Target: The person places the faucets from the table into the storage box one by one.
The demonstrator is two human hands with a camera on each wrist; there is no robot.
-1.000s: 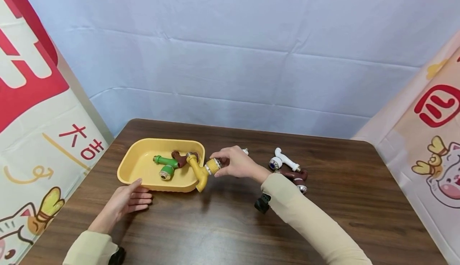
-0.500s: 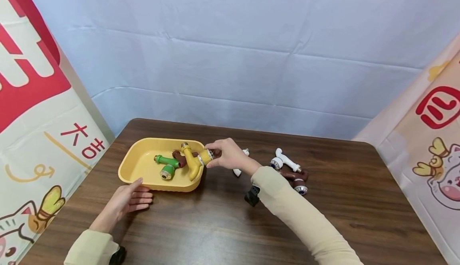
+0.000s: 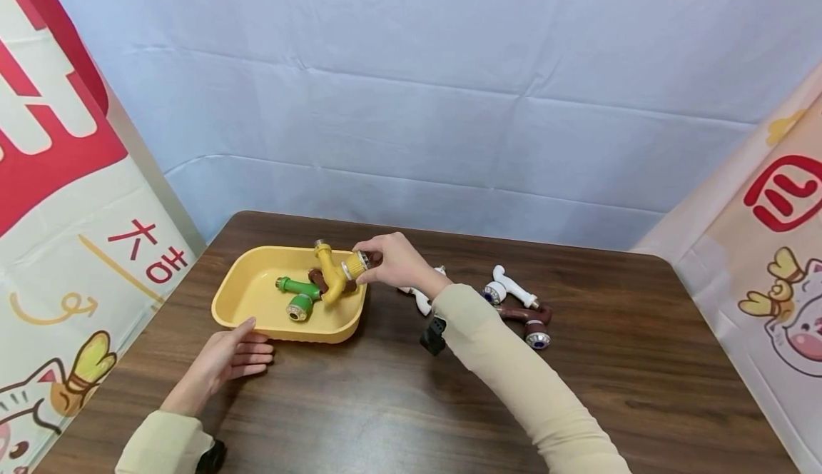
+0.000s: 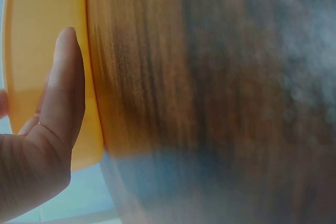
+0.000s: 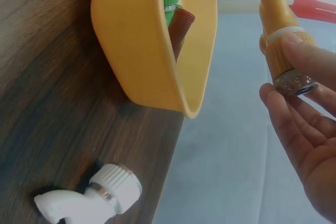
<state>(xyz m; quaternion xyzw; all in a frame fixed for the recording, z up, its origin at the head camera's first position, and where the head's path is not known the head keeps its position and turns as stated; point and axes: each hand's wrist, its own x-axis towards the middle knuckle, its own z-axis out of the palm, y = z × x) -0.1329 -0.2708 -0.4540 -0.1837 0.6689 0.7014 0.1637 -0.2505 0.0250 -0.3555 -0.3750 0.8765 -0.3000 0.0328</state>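
My right hand (image 3: pixel 397 263) pinches a yellow faucet (image 3: pixel 335 274) by its ribbed knob, above the right part of a yellow tub (image 3: pixel 247 303). In the right wrist view the thumb and fingers hold the same yellow faucet (image 5: pixel 281 30) around its knob end. A green faucet (image 3: pixel 300 301) and a brown faucet (image 3: pixel 316 278) lie inside the tub, the brown one partly hidden behind the yellow. At the tub's near left side, my left hand (image 3: pixel 221 363) touches the wall with fingers straight; the left wrist view shows the fingers lying along the tub's wall (image 4: pixel 47 24).
Right of the tub, a white faucet (image 3: pixel 420 301) lies on the wooden table (image 3: pixel 385 402), partly behind my right arm. Farther right are another white faucet (image 3: pixel 510 288) and a brown faucet (image 3: pixel 529 320), close together. A pale cloth (image 3: pixel 411 103) hangs behind the table.
My right hand has carried the yellow faucet left and away from me, from the tub's right rim to over its inside. The left hand has stayed at the tub.
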